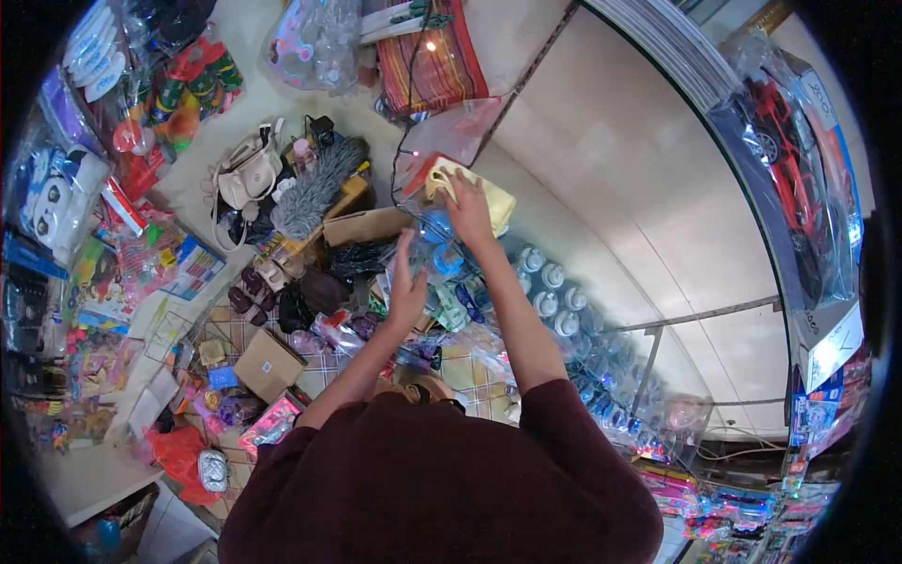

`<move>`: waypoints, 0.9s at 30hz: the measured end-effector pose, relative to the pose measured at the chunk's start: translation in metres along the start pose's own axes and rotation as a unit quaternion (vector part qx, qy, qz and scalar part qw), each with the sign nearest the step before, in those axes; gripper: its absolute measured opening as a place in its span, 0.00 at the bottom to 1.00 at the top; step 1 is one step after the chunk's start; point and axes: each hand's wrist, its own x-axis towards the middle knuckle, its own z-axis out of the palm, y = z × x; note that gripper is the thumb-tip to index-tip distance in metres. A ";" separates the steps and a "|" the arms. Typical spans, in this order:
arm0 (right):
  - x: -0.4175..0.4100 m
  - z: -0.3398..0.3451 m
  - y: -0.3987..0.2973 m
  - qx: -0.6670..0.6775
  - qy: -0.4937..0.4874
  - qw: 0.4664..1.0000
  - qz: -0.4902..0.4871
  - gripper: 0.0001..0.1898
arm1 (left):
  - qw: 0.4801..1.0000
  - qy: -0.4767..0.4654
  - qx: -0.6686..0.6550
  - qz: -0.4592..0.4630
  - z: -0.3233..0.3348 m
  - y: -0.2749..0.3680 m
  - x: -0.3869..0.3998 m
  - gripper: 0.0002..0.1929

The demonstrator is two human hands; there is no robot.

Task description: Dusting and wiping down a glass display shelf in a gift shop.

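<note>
A pale yellow cloth (499, 204) lies bunched under my right hand (468, 208), whose fingers press on it in front of me. Behind the cloth is a sheet of clear and red plastic wrapping (451, 134). To the left, my left hand (407, 285) is raised with its fingers extended and nothing visible in it. Near that hand are a brown cardboard box (370, 225) and blue-topped clear plastic containers (447, 259). A dark cable (396, 162) hangs down past the cloth's left side.
Packed water bottles (553, 275) line the panel at the right. Left of my hands are a grey fluffy duster (320, 187), a cream handbag (246, 176) and several shoes (254, 292). A closed cardboard box (269, 364) sits on the checked floor. Bagged toys (782, 162) stand at far right.
</note>
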 end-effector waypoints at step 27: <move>-0.010 -0.080 0.012 0.221 -0.065 0.973 0.017 0.21 | 0.978 0.096 0.177 0.050 -0.023 -0.009 0.056 0.38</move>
